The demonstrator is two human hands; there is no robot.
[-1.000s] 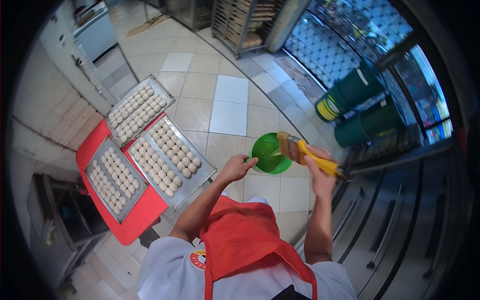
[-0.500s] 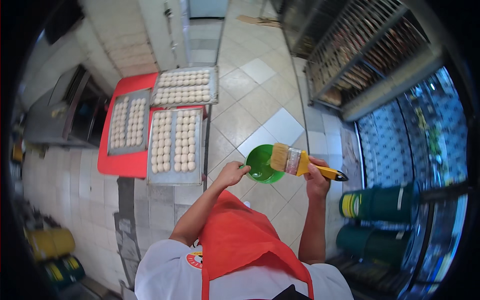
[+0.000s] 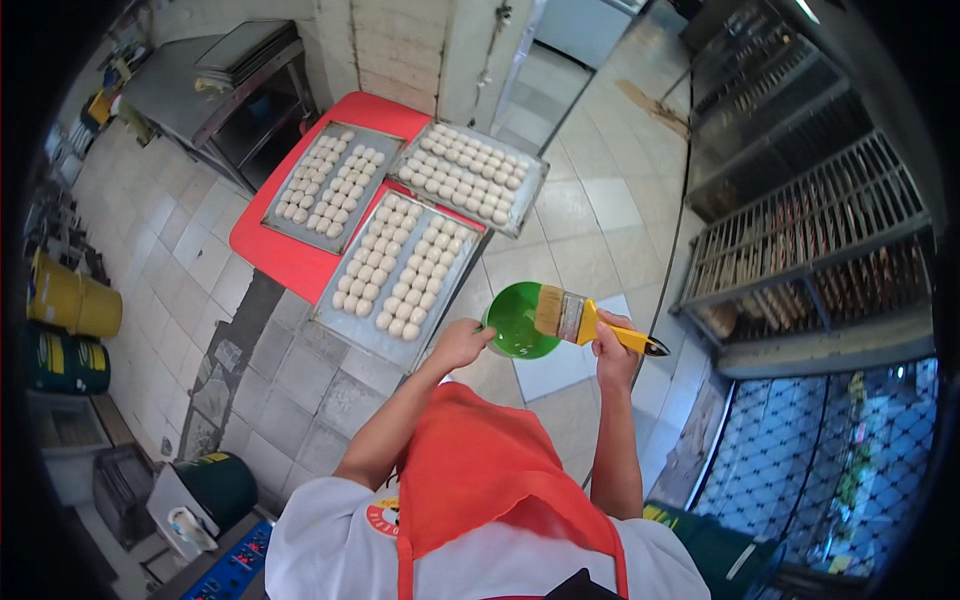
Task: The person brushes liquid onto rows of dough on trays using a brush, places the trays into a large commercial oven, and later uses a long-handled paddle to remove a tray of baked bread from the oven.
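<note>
My left hand (image 3: pixel 462 343) grips the rim of a green plastic bowl (image 3: pixel 510 338) with some liquid inside, in front of my body. My right hand (image 3: pixel 612 355) is closed on the yellow handle of a wide brush (image 3: pixel 562 314), whose bristles are over the bowl's right side. Beyond the bowl, to the left, three metal trays (image 3: pixel 340 290) (image 3: pixel 285 212) (image 3: pixel 522 210), each with rows of pale round dough pieces (image 3: pixel 410 300), rest on a red table (image 3: pixel 255 235).
A steel table (image 3: pixel 180 80) stands at back left. Rack shelving (image 3: pixel 800 250) lines the right, above a grated opening (image 3: pixel 800 460). Yellow containers (image 3: pixel 90 300) and dark green containers (image 3: pixel 215 490) are at left; another dark green one (image 3: pixel 740 560) is behind me at right.
The view has swung rightward from the grated doorway's side toward the trays, which now sit nearer the bowl, beyond it. My hands still hold the bowl and brush, the brush slightly more level.
</note>
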